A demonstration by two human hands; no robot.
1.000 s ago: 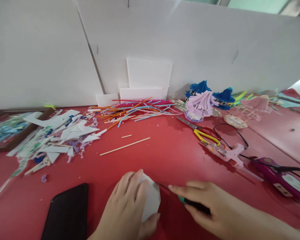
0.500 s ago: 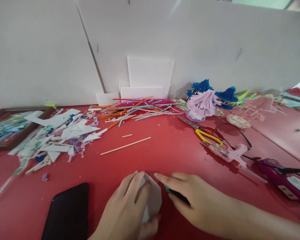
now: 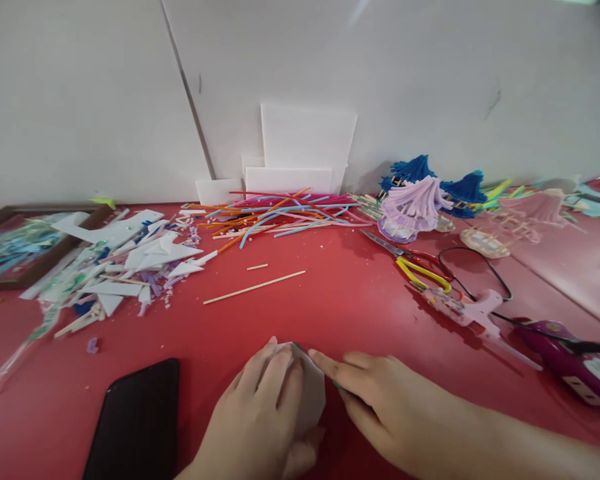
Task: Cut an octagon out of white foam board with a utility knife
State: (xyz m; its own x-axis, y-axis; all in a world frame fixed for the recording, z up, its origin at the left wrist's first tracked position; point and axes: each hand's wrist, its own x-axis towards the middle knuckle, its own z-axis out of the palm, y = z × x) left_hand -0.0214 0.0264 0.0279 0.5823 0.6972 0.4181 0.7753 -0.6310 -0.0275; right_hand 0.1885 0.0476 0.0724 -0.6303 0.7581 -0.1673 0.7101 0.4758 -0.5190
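Note:
My left hand (image 3: pixel 255 410) is at the bottom middle, its fingers bent over a white foam board piece (image 3: pixel 313 395) with cut corners. The thumb lies at the piece's near edge, and much of the piece is hidden beneath the hand. Just to the right, my right hand (image 3: pixel 393 403) is closed round a craft knife (image 3: pixel 337 385), of which only a bit of green shows between the fingers. Its index finger points at the far right edge of the board, where the dark tip sits. A thin wooden stick (image 3: pixel 254 288) and a short stick piece (image 3: pixel 257 267) lie beyond the hands.
A black phone (image 3: pixel 133 420) lies left of my hands. White scraps (image 3: pixel 153 257) heap up at the left beside a brown frame (image 3: pixel 95 219). Coloured pipe cleaners (image 3: pixel 280 213) lie at the back. Scissors (image 3: pixel 385 243), yellow-handled pliers (image 3: pixel 423 273) and a pink glue gun (image 3: pixel 480 310) lie right.
The right hand's knife has turned so that less of its handle and blade shows. Both hands stay around the board piece, and the view has shifted slightly.

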